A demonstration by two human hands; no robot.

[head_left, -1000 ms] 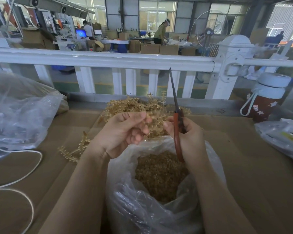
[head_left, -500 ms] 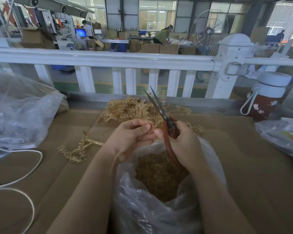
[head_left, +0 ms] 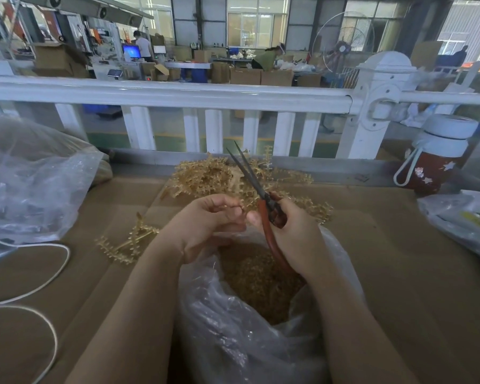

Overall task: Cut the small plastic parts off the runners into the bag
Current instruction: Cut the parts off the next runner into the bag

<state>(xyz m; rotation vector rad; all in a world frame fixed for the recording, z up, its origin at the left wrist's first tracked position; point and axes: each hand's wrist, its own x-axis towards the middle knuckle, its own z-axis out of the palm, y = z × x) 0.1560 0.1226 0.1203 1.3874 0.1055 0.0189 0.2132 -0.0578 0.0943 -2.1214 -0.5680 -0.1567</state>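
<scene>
While right hand (head_left: 294,231) grips scissors (head_left: 257,187), left hand (head_left: 205,225) pinches runner (head_left: 240,207) over bag rim (head_left: 341,253).

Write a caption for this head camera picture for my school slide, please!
Right hand holds red scissors while left hand pinches a runner over the bag.

No readable text, label, brand or number anywhere. Red bottle (head_left: 430,173) at 3 o'clock: star stickers only, no lettering. Clear packet (head_left: 466,217) at 3 o'clock: yellow print, too blurred to read. Blue monitor (head_left: 131,52) at 11 o'clock: screen content too small to make out.
</scene>
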